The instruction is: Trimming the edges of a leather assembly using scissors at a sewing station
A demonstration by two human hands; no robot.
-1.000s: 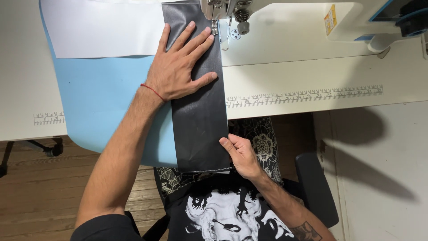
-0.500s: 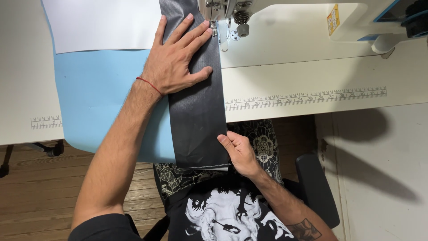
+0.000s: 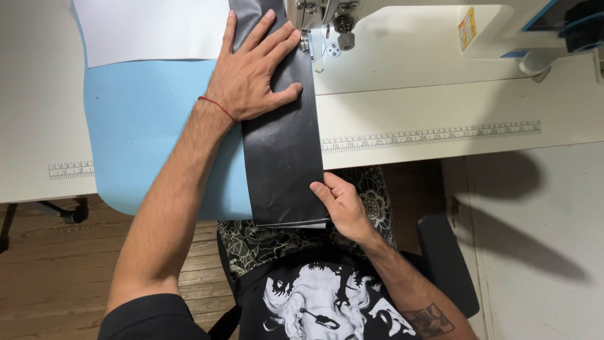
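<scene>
Two hands on black strip (image 3: pixel 284 151) | left hand (image 3: pixel 251 75) spread flat, near desk's (image 3: pixel 409 107) far edge | right hand (image 3: pixel 343 204) fingers pinching overhanging near corner | looks thin, limp, slick; steady it by its edges

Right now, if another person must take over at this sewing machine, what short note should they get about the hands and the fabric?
Left hand: flat on the black fabric strip, fingers spread, close to the presser foot.
Right hand: pinching the strip's near right edge, off the table edge.
The strip lies over light blue fabric, far end under the sewing machine.
Done: strip aligned at the needle. Left: the seam along the strip, as far as I can judge.
</scene>
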